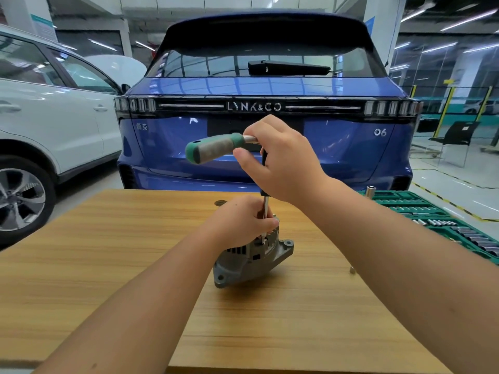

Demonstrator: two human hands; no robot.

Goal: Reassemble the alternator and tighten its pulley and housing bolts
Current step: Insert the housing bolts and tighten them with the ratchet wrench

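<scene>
Tabletop [108,238] — alternator [251,260] apparently under left hand [240,222]

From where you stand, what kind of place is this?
Most likely a car repair workshop or training garage. A blue Lynk & Co car and a white car are parked indoors, and a green socket set tray lies beside the wooden table holding an alternator.
</scene>
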